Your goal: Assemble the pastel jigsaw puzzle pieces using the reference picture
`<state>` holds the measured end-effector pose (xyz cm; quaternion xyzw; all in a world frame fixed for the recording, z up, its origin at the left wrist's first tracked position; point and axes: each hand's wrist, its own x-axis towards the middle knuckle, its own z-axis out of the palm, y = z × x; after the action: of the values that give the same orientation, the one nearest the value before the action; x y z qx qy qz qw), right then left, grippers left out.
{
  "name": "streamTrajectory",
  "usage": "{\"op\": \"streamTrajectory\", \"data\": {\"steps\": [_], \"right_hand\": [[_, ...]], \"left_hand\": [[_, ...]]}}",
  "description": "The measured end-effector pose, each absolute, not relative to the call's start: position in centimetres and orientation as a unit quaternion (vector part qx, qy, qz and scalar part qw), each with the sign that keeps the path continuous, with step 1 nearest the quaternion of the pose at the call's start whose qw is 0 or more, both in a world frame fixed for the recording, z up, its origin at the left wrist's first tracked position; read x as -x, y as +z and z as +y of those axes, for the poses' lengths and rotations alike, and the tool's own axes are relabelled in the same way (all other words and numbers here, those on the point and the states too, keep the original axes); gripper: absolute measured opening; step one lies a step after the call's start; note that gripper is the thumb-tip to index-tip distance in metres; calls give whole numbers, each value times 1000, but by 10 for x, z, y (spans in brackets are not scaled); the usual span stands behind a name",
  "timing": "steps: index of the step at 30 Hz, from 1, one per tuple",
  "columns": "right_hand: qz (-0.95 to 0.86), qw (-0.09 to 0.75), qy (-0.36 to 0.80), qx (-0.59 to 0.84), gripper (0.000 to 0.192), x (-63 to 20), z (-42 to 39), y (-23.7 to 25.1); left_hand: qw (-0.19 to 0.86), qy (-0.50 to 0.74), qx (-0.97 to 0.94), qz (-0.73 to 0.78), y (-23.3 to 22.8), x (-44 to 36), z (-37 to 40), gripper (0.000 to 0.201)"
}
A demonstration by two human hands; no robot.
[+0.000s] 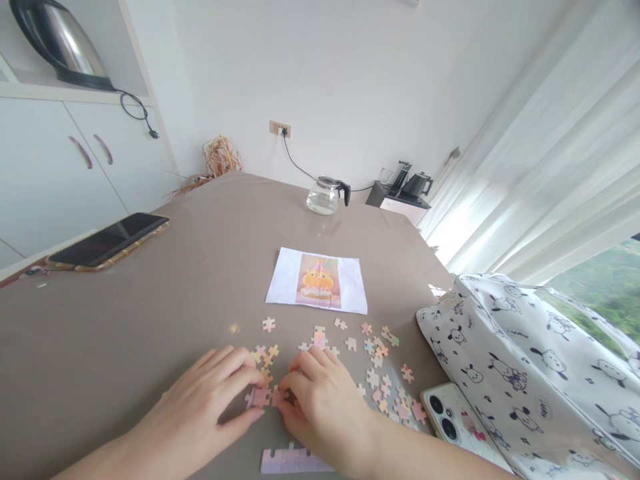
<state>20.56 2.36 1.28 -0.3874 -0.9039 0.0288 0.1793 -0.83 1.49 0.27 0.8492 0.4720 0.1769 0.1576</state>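
Our left hand [215, 393] and right hand [320, 400] each pinch a pink puzzle piece [261, 397], the two pieces touching on the bench [150, 320]. Loose pieces [385, 387] lie just right, below the reference picture [319, 281].

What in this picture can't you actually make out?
- Head view: the pink pieces between the left hand and right hand are partly covered by fingers; whether they are joined cannot be told.
- The joined strip is partly under the right wrist.
- The reference sheet: its picture is too small for detail.
- The white phone is partly hidden by the patterned bag.
- The kettle is cut by the top edge.
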Motion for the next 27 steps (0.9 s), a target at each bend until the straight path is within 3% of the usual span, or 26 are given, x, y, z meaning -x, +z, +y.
{"op": "streamTrajectory", "data": {"steps": [10, 27], "right_hand": [[-893, 200, 48, 401, 4, -217, 24, 21], [-897, 220, 42, 381, 6, -209, 21, 14]], "left_hand": [[164, 161, -853, 469, 9, 1, 17, 4], [205, 140, -858, 450, 0, 21, 21, 7]]}}
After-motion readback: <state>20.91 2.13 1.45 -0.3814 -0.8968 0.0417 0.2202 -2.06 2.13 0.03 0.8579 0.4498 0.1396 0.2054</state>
